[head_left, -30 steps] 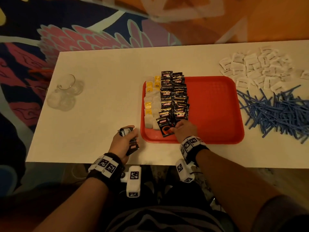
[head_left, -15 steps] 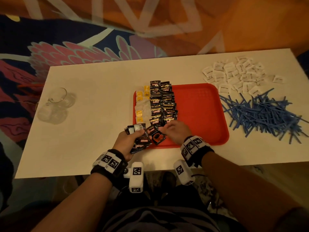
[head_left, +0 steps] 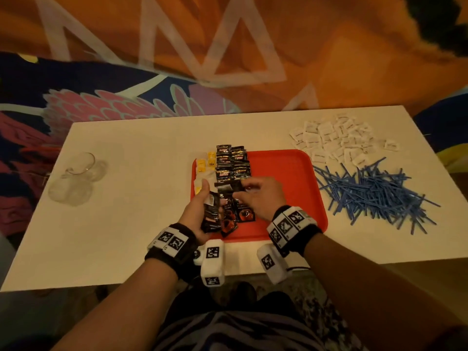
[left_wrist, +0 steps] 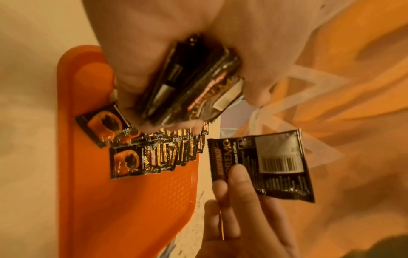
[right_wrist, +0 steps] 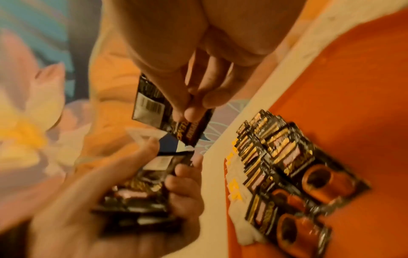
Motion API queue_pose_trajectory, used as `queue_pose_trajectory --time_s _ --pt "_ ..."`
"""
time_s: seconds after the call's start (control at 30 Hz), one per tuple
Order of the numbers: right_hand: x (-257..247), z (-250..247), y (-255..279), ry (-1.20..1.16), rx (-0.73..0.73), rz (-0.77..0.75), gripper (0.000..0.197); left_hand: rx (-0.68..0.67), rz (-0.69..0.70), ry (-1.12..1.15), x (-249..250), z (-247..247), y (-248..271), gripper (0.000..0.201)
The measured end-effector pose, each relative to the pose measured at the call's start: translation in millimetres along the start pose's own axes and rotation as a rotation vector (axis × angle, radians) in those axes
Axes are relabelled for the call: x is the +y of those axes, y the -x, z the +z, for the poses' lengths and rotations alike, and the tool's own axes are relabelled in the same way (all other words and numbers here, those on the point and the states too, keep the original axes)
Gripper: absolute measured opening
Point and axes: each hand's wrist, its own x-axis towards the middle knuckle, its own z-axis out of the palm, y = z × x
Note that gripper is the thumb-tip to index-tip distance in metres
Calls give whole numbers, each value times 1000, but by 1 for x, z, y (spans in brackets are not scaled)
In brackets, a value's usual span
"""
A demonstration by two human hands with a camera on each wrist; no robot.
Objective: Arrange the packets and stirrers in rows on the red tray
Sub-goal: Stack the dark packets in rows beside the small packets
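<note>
The red tray (head_left: 291,178) lies mid-table with two overlapping rows of black coffee packets (head_left: 233,160) and, on their left, a row of yellow and white tea packets (head_left: 206,163). My left hand (head_left: 202,206) hovers over the tray's front left corner and grips a stack of black packets (left_wrist: 192,87). Just right of it, my right hand (head_left: 249,192) pinches a single black packet (left_wrist: 264,165) by its edge, barcode side showing, lifted above the rows. The nearest packets of the rows (right_wrist: 309,183) lie below both hands.
A pile of white packets (head_left: 334,140) lies at the table's back right, with a heap of blue stirrers (head_left: 372,193) in front of it. Clear glass cups (head_left: 76,178) lie at the left. The tray's right half is bare red.
My left hand came from the table left of the tray to over its front corner with the stack. My right hand left the row and now pinches one packet, raised.
</note>
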Motion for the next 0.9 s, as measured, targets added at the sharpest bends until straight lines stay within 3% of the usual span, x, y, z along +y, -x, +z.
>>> queue_pose_trajectory --time_s 0.07,0.13,0.17,0.27,0.37,0.47,0.6,0.73,0.9 --pt "-2 0 4 119 -23 -190 23 -31 -32 12 2 6 2 53" --pt "2 0 7 147 -85 -294 29 2 40 11 4 13 6 41" --pt "5 -1 7 100 -105 -279 33 33 100 29 5 15 8 36" --pt "3 -3 5 -148 -139 -30 31 117 271 19 7 19 8 24" --pt "0 0 1 -86 -222 115 30 127 329 -37 6 22 8 21" --pt "-3 1 0 35 -272 98 11 97 330 -52 6 21 10 29" --pt "-4 -2 -4 250 -303 8 18 95 309 -120 10 14 8 34" --pt "-1 3 -6 201 -348 51 9 109 280 -167 10 12 8 17" --pt "18 9 -13 197 -341 110 12 221 305 -210 -1 3 -5 17"
